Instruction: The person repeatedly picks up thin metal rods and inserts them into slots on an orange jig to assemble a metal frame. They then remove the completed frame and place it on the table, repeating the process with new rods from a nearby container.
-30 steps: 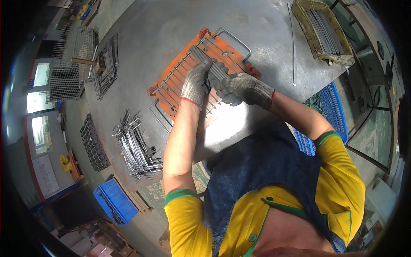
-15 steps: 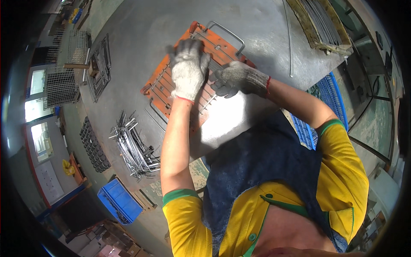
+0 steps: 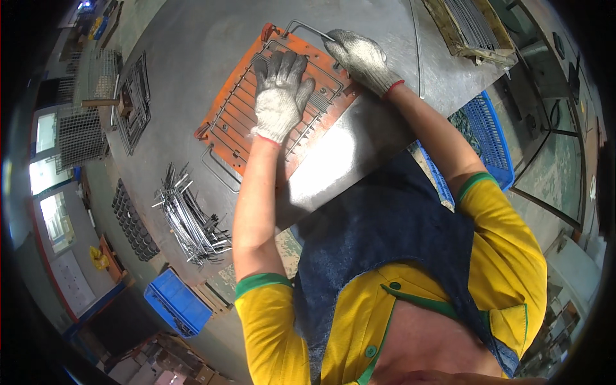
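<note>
An orange jig plate (image 3: 317,59) lies aslant on the metal table (image 3: 192,48), with thin metal rods (image 3: 247,114) laid across it in a grid inside a bent wire frame. My left hand (image 3: 279,93), in a grey-and-white work glove, rests palm down on the rods, fingers spread. At the plate's upper right, my gloved right hand (image 3: 360,56) is closed round the bent metal handle (image 3: 308,25). Its fingertips are partly hidden. A second bent handle (image 3: 215,173) sticks out from the lower left side. My left palm covers some of the rods.
Loose cut rods (image 3: 192,224) lie heaped at the table's left edge. Beyond them are flat wire frames (image 3: 133,106) and a wooden-handled hammer (image 3: 99,102). A rod-filled tray (image 3: 484,46) and a long rod (image 3: 420,58) lie at the right. Blue crates (image 3: 491,135) stand below.
My right hand has left the rods near my left hand and moved up and outward onto the handle. The left hand stays flat on the rods, and the view has shifted a little.
</note>
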A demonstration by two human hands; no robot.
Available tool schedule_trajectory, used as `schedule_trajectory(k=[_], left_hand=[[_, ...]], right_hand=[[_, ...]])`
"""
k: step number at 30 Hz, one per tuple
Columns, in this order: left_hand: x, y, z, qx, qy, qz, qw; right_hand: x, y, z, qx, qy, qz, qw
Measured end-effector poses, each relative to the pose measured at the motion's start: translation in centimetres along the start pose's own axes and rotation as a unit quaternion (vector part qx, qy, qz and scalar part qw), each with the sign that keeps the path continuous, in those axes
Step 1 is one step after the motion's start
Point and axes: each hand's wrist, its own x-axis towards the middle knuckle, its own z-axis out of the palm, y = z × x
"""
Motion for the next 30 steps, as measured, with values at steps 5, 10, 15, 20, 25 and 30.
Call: schedule_trajectory(k=[5,10,15,20,25,30], left_hand=[[-4.1,-0.6,-2.7,0.037,-0.051,-0.02,0.998],[-3.0,-0.1,-5.3,0.066,-0.046,-0.048,0.996],[-2.9,-0.3,-2.8,0.021,-0.033,0.037,0.999],[-7.1,-1.3,-5.9,-0.01,-0.111,-0.017,0.994],[-7.1,-0.9,-6.5,0.034,-0.041,-0.043,0.998],[-4.7,-0.3,-2.2,-0.006,-0.05,-0.044,0.998]], right_hand=[[0.4,3.4,3.2,0.0,0.095,-0.088,0.992],[0.1,2.4,2.4,0.002,0.168,-0.136,0.976],[-0.8,0.6,1.1,0.033,0.217,-0.158,0.963],[-1.3,0.2,0.5,0.068,0.129,-0.045,0.988],[-0.7,0.9,1.2,0.065,0.161,-0.08,0.982],[-0.9,0.6,0.8,0.051,0.149,-0.071,0.985]])
